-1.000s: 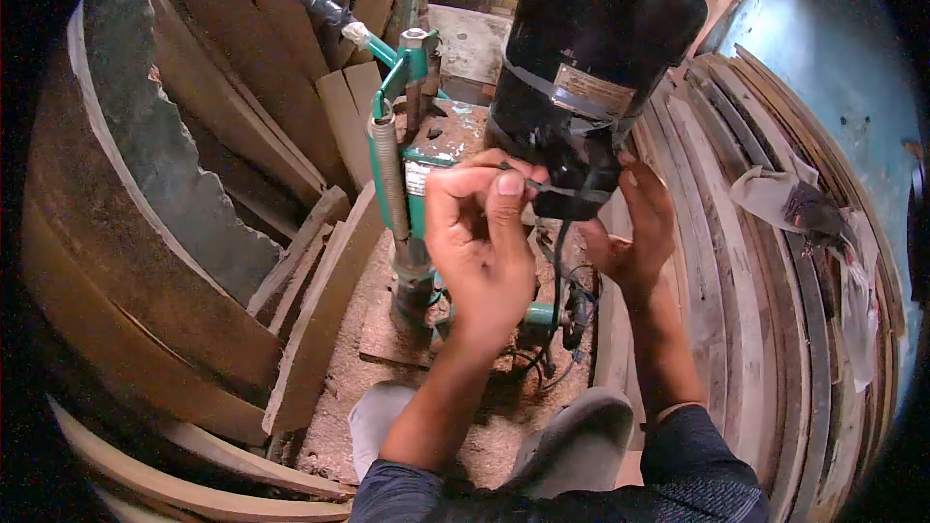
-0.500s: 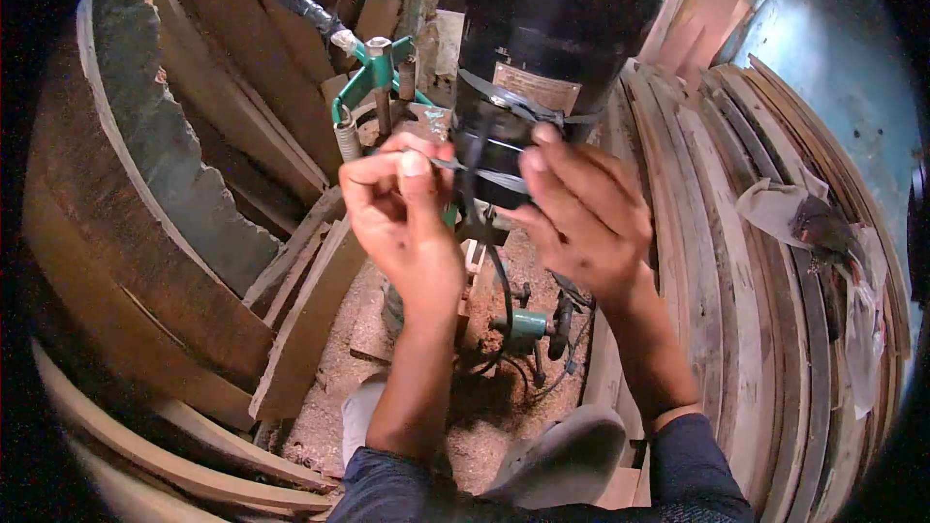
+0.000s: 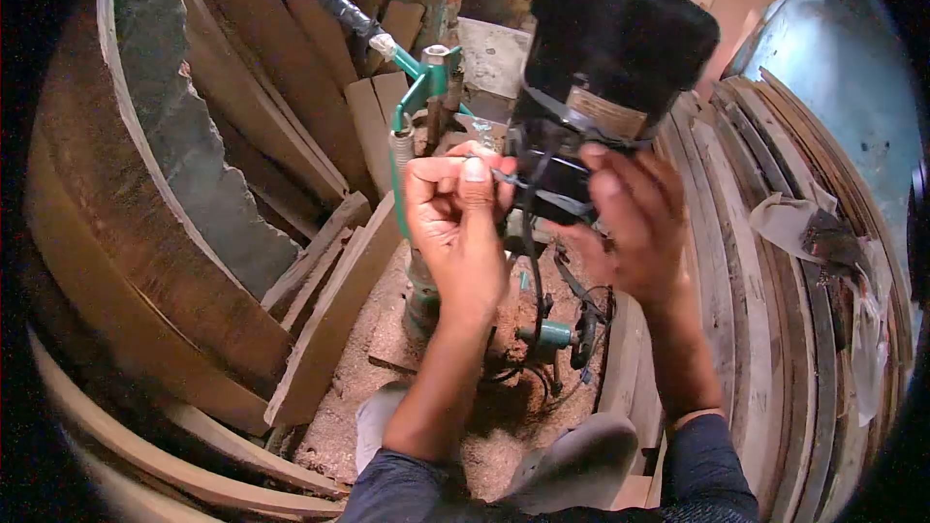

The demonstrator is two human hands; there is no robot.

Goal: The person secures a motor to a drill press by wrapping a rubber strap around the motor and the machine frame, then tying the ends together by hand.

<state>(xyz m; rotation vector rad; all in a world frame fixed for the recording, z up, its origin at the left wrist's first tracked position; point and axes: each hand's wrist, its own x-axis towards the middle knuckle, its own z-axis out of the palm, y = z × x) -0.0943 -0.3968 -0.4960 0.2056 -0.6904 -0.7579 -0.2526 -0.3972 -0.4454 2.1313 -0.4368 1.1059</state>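
A glossy black housing (image 3: 625, 34) with a label plate stands tilted in front of me, a grey band wrapped around it. My left hand (image 3: 465, 213) is closed in a pinch at its lower left, thumb and fingertips holding the end of a thin grey strap (image 3: 506, 177). Against the housing's lower right side is my right hand (image 3: 639, 218). Its fingers are apart and partly blurred, with nothing plainly held in them. A black cable (image 3: 533, 261) hangs down between the hands.
Behind my left hand stands a green metal frame (image 3: 417, 87) with a spring and a black-wrapped handle. A green-bodied tool (image 3: 552, 333) lies low on the sawdust-covered floor (image 3: 329, 426). Boards (image 3: 746, 310) are stacked along the right; wood pieces (image 3: 329, 320) lean on the left.
The whole scene, hands included, has shifted right and down in view, and the housing appears more tilted. My left hand keeps its pinch. The right hand's fingers have moved off the strap.
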